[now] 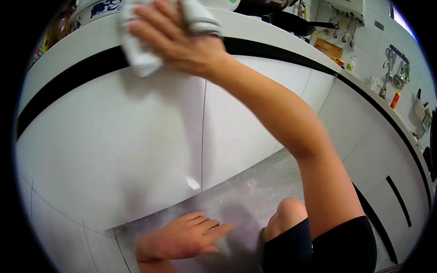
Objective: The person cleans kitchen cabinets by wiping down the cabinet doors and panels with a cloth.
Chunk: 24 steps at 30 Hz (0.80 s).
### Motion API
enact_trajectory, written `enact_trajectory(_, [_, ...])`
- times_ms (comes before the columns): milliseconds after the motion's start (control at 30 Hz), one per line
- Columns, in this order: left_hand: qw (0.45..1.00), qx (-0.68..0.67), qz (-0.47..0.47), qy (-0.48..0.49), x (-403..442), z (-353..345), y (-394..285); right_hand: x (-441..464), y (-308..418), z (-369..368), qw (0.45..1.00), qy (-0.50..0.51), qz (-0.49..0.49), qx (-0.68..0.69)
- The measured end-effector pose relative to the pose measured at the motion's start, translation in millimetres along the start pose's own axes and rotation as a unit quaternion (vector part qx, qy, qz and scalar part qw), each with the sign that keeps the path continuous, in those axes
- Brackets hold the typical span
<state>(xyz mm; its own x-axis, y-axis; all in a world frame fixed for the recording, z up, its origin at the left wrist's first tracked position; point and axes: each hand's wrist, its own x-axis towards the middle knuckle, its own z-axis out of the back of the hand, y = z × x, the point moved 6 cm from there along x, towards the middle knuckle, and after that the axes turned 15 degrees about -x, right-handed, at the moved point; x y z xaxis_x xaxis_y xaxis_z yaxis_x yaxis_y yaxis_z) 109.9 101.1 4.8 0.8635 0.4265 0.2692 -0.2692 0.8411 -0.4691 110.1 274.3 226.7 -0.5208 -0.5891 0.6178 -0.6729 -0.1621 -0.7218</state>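
Note:
A white cloth (141, 54) lies under my right hand (177, 43), pressed against the front edge of the white countertop (255, 27) and the black strip below it. Part of the cloth also shows beside the wrist. My right arm reaches up across the white cabinet doors (154, 132). Low in the view, my left hand (189, 236) hangs above the grey floor with its fingers apart and nothing in it.
A black pan (293, 23) and a blue-patterned bowl (102, 9) stand on the counter. Utensils (399, 75) hang on the right wall near a red bottle (395, 99). My bent knee (291, 216) is at the lower centre, above the floor (255, 186).

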Motion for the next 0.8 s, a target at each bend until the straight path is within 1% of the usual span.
enact_trajectory(33, [1.0, -0.004, 0.013, 0.011, -1, -1, 5, -12, -16, 1, 0.996, 0.083, 0.042, 0.004])
enact_trajectory(67, [0.999, -0.009, 0.026, 0.021, -1, -1, 7, -30, -35, 4, 0.995, 0.094, 0.012, -0.009])
enact_trajectory(100, [0.999, -0.002, 0.036, 0.011, -3, -1, 10, -60, -54, -3, 0.981, 0.177, 0.023, -0.072])
enact_trajectory(133, [0.999, 0.005, 0.047, 0.001, -5, -1, 10, -84, -73, 5, 0.991, 0.122, -0.038, 0.028])
enact_trajectory(167, [0.998, 0.013, 0.058, -0.01, -7, 0, 11, -106, -90, 7, 0.985, 0.158, -0.073, -0.009])
enact_trajectory(200, [0.998, 0.013, 0.064, -0.014, -10, -1, 13, -128, -106, 12, 0.984, 0.144, -0.101, -0.004])
enact_trajectory(233, [0.997, 0.013, 0.072, -0.02, -13, -1, 14, -152, -121, 16, 0.975, 0.183, -0.124, -0.034])
enact_trajectory(267, [0.996, 0.013, 0.08, -0.026, -17, 1, 13, -172, -136, 23, 0.97, 0.174, -0.167, -0.013])
enact_trajectory(333, [0.996, 0.012, 0.079, -0.042, -23, 6, 7, -212, -168, 32, 0.937, 0.216, -0.272, -0.044])
enact_trajectory(367, [0.996, 0.009, 0.078, -0.05, -26, 9, 3, -216, -174, 40, 0.927, 0.212, -0.308, -0.032])
enact_trajectory(433, [0.995, 0.013, 0.076, -0.064, -34, 17, -3, -211, -170, 40, 0.92, 0.204, -0.33, -0.057])
enact_trajectory(500, [0.994, 0.013, 0.079, -0.07, -37, 24, -9, -195, -155, 32, 0.897, 0.206, -0.385, -0.065])
enact_trajectory(533, [0.994, 0.012, 0.084, -0.07, -37, 26, -12, -178, -139, 28, 0.913, 0.179, -0.366, -0.032])
enact_trajectory(567, [0.994, 0.013, 0.087, -0.066, -35, 27, -12, -156, -116, 22, 0.937, 0.133, -0.322, -0.01])
enact_trajectory(600, [0.994, 0.008, 0.085, -0.065, -31, 25, -10, -123, -89, 23, 0.946, 0.113, -0.304, 0.01])
enact_trajectory(667, [0.995, -0.004, 0.082, -0.064, -24, 14, -5, -76, -42, 18, 0.958, 0.114, -0.26, 0.044])
enact_trajectory(700, [0.995, -0.002, 0.089, -0.047, -20, 11, -3, -55, -21, 16, 0.965, 0.119, -0.231, 0.048])
enact_trajectory(733, [0.995, 0.001, 0.096, -0.032, -16, 9, -1, -39, -7, 15, 0.965, 0.096, -0.22, 0.101])
enact_trajectory(767, [0.994, 0.008, 0.106, -0.021, -14, 8, 1, -27, 2, 18, 0.973, 0.109, -0.201, 0.044])
enact_trajectory(800, [0.996, 0.009, 0.089, -0.027, -11, 6, 3, -29, 0, 14, 0.976, 0.105, -0.186, 0.042])
